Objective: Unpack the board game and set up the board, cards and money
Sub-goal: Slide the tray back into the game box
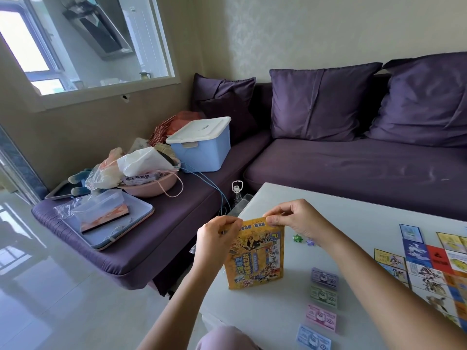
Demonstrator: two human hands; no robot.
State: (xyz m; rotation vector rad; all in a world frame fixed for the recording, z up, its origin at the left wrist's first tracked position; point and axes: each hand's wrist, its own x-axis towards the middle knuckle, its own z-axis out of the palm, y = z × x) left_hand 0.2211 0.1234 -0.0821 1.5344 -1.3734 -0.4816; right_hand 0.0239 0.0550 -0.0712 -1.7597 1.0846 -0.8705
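Observation:
The yellow game box (pixel 255 256) stands upright on the white table (pixel 353 218), near its left edge. My left hand (pixel 217 236) grips the box's top left corner. My right hand (pixel 298 221) pinches the top right edge. Several stacks of play money lie in a column right of the box: purple (pixel 324 277), green (pixel 323 296), pink (pixel 321 317) and blue (pixel 313 339). The unfolded board (pixel 434 276) lies flat at the right edge, partly cut off. Small green and purple tokens (pixel 302 239) sit behind my right wrist.
A purple sofa (pixel 353 162) wraps around the table's far and left sides. On its left section sit a blue lidded bin (pixel 202 145), a pink basin with bags (pixel 149 183) and a tray (pixel 111 223). A bottle (pixel 237 193) stands by the table corner.

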